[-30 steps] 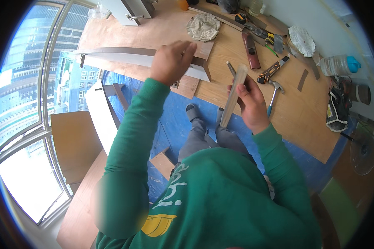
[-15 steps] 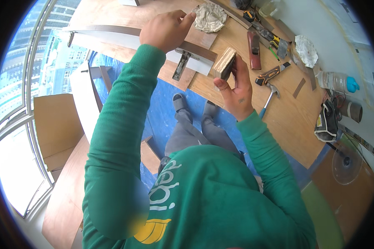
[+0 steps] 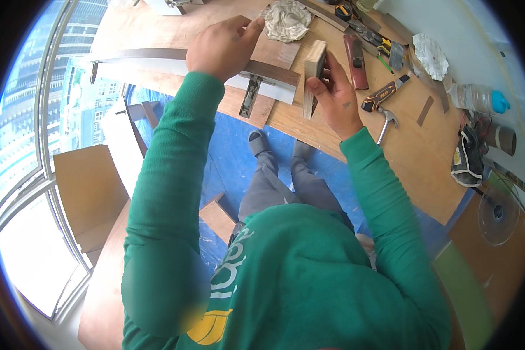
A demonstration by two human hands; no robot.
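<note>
Right hand [image 3: 337,96] closed on a pale wood block [image 3: 312,73] – thumb on the near side, fingers behind. Block stands up on end, slightly tilted, over the front edge of the table [image 3: 417,157], just beside the end of a long board [image 3: 157,54].

Left hand [image 3: 223,48] over that board, fingers curled, thumb side toward a crumpled cloth [image 3: 287,21]. Cannot tell whether its fingers grip the board or only rest there. Board has a brown edge and a white face; a metal hinge [image 3: 251,96] sticks out from it, between the two hands.

Right of the block, on the table: dark red plane [image 3: 356,63], then an orange-and-black tool [image 3: 385,93], and a hammer [image 3: 386,124] near the right wrist. Blue sheet [image 3: 224,151] on the floor – both feet on it.
</note>
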